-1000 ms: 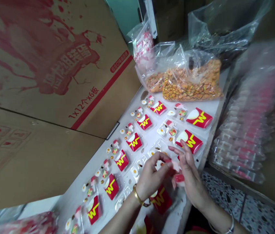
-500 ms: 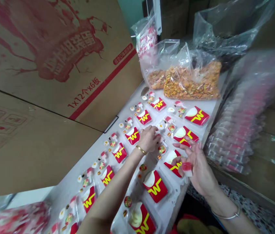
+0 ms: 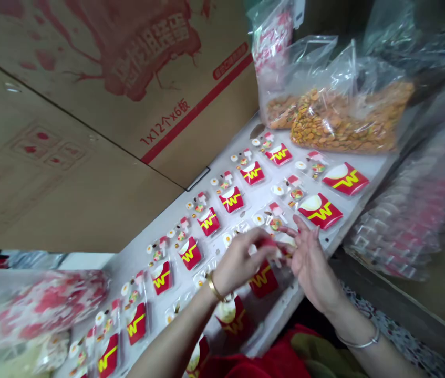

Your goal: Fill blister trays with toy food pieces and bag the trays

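My left hand (image 3: 241, 260), with a gold bangle at the wrist, is closed in a pinch against the fingers of my right hand (image 3: 312, 270). Between the two sets of fingertips is a small red-and-white piece (image 3: 266, 243), blurred and partly covered. My right hand is palm up, its upper fingers stretched out and its lower fingers curled at the piece. Just beneath the hands lies a clear tray holding a red fries-box shape with a yellow mark (image 3: 264, 281). A tray beyond my right fingers shows a fried-egg piece (image 3: 258, 219) and a round food-like piece (image 3: 276, 224).
Rows of similar trays with red fries boxes (image 3: 208, 222) cover the white table (image 3: 222, 170). Large cartons (image 3: 100, 194) line the left. Bags of small orange pieces (image 3: 344, 121) stand at the back. Stacked clear trays (image 3: 407, 226) are at right, a bag of red-and-white pieces (image 3: 57, 302) at lower left.
My left hand has come back from a tray to my right hand, meeting it at the small red-and-white piece. The view has shifted, so the table and cartons appear moved.
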{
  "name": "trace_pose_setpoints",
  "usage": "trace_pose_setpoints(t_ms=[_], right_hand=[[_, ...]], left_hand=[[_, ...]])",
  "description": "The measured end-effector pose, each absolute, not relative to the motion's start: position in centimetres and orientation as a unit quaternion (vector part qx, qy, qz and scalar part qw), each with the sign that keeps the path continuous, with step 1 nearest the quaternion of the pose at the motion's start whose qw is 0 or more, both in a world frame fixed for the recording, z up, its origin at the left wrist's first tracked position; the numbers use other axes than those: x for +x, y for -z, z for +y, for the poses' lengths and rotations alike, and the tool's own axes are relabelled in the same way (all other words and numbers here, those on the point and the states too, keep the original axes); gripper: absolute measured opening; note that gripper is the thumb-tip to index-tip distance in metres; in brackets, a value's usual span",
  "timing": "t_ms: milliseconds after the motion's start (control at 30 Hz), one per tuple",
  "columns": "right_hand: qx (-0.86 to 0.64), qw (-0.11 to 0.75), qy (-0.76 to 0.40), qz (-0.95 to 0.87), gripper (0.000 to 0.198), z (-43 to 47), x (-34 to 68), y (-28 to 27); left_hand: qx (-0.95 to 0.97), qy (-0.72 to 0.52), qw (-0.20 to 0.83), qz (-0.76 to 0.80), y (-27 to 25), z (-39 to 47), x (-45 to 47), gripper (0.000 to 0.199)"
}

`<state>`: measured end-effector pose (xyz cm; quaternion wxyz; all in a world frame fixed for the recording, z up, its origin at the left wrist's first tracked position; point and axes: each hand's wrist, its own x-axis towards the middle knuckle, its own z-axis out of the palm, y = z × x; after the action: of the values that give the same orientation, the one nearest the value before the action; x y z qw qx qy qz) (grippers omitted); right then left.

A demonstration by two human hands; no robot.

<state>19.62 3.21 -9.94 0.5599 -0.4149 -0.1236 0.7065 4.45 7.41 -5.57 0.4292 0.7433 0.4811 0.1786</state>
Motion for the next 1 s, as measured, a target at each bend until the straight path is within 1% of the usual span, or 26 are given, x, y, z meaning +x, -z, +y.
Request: trace_pose_setpoints(t_ms=[100,167,267,367,467,533,567,733,833,900,1000], right_hand=[[-0.428,0.584,-0.672,-0.154,0.050,2.4,20.3,10.0],[-0.436,0.584,-0.668,-0.151,0.046,2.1,20.8,10.0],[-0.436,0.584,-0.669,-0.145,0.044,1.5,21.3,9.8],[-0.430,0.588,-0.668,-0.154,0.041,0.8,21.4,9.7],[-0.435,0.599,-0.653,-0.160,0.039,0.0,21.4,9.5],[-0.448,0.607,-0.636,-0.166,0.038,-0.3,21.5,9.4],[-0.453,0.609,-0.629,-0.170,0.039,-0.4,21.6,9.2],[-0.465,0.593,-0.629,-0.192,0.036,-0.4,22.2,8.5],[-0.477,0.554,-0.650,-0.208,0.035,0.5,21.3,8.7],[-0.479,0.520,-0.666,-0.239,0.035,1.4,18.9,8.6],[-0.417,0.463,-0.705,-0.338,0.035,1.6,12.8,6.7]], left_hand=[[0.688,-0.243,0.396,0.558,7.4,9.7,1.3,0.018],[0.695,-0.227,0.374,0.570,9.0,11.0,0.0,0.014],[0.728,-0.168,0.344,0.569,11.2,11.7,-0.5,0.011],[0.762,-0.124,0.262,0.579,12.7,11.4,-0.2,0.011],[0.779,-0.124,0.160,0.594,13.1,10.7,0.0,0.022],[0.774,-0.156,0.122,0.602,12.6,10.2,-0.1,0.028],[0.769,-0.177,0.111,0.605,12.1,9.8,-0.3,0.028],[0.728,-0.267,0.084,0.626,8.0,5.5,-3.6,0.021],[0.683,-0.294,0.075,0.664,5.7,0.1,-7.0,0.019],[0.635,-0.311,0.064,0.705,4.6,-4.3,-9.4,0.018],[0.541,-0.347,0.045,0.765,3.3,-11.5,-12.5,0.019]])
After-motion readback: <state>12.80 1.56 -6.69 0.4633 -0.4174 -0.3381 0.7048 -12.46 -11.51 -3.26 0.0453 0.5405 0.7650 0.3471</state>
